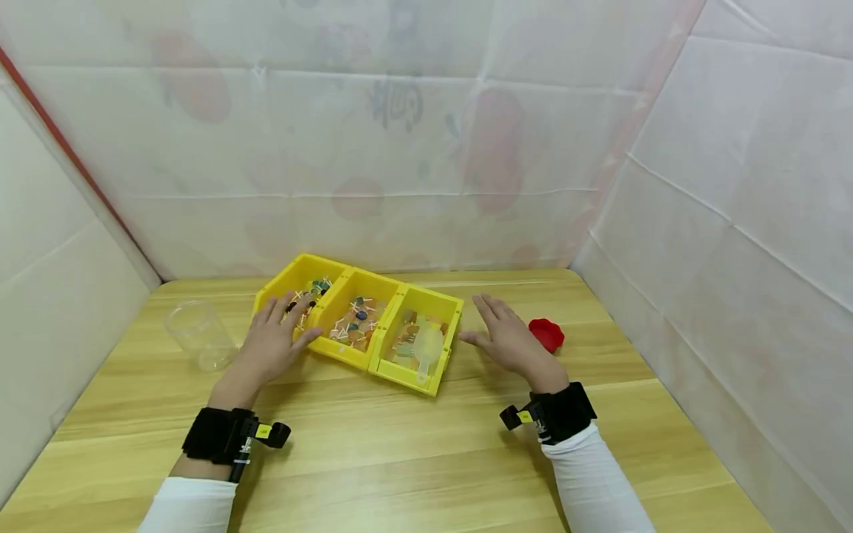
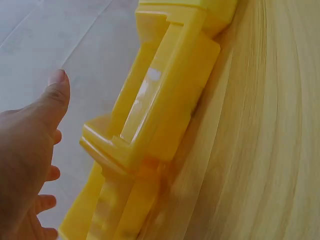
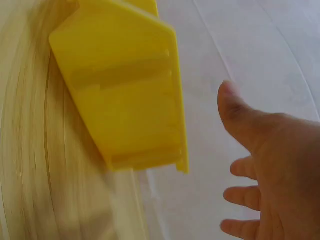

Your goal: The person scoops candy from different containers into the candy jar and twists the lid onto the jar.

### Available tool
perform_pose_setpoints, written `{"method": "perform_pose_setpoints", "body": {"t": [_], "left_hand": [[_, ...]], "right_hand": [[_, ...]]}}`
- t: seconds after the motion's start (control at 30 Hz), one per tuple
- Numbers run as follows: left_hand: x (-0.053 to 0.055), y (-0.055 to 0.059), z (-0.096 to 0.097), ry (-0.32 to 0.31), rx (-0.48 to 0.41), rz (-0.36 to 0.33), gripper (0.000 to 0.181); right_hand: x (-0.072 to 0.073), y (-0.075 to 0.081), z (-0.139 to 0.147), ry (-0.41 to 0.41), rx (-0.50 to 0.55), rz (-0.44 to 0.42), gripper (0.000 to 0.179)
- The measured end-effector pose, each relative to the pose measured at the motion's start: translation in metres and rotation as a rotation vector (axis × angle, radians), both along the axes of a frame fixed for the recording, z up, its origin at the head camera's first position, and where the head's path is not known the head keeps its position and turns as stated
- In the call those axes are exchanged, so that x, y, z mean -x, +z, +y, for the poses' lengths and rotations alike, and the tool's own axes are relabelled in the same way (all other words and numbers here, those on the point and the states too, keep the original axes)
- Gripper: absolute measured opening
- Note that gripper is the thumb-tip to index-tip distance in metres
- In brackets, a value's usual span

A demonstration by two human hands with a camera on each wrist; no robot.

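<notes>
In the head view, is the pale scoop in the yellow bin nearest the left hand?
No, the scoop lies in the yellow bin at the opposite end, nearest the right hand.

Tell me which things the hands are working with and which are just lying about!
Probably for the job:
yellow plastic three-bin tray, with the left hand and right hand near it
small many-coloured pieces inside
pale see-through scoop inside

Perhaps just lying about:
clear round jar
red wavy-edged round object
</notes>
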State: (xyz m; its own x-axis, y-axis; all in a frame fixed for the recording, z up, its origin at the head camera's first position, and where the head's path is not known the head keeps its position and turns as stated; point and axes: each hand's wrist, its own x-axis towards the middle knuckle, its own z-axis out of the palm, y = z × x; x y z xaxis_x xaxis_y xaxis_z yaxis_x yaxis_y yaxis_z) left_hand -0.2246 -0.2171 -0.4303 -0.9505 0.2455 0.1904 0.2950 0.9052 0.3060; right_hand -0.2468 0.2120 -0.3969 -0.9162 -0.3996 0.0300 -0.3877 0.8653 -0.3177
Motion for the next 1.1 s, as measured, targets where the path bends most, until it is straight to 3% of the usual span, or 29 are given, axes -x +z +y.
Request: {"method": "perform_pose_setpoints", "body": {"t": [0.17,0.33,0.57,0.83,1.0,1.1], "left_hand": [[0.001,0.000,0.007,-0.029,-0.016,-0.001,0.074],[0.003,-0.005,0.013,-0.038,-0.037,-0.057,0.077],[0.004,-0.010,0.018,-0.048,-0.042,-0.094,0.083],[0.004,-0.003,0.020,-0.046,-0.075,-0.077,0.078],[0.003,0.000,0.017,-0.043,-0.079,-0.028,0.072],[0.003,-0.001,0.011,-0.004,-0.082,0.020,0.072]], "right_hand": [[-0.007,0.003,-0.012,0.083,0.008,0.029,0.086],[-0.013,0.000,-0.025,0.181,-0.024,0.043,0.085],[-0.015,-0.007,-0.036,0.253,-0.061,0.055,0.065],[-0.013,-0.006,-0.033,0.240,-0.058,0.007,0.055],[-0.011,-0.004,-0.027,0.193,-0.045,-0.037,0.058],[-0.010,-0.003,-0.024,0.175,-0.047,-0.057,0.061]]}}
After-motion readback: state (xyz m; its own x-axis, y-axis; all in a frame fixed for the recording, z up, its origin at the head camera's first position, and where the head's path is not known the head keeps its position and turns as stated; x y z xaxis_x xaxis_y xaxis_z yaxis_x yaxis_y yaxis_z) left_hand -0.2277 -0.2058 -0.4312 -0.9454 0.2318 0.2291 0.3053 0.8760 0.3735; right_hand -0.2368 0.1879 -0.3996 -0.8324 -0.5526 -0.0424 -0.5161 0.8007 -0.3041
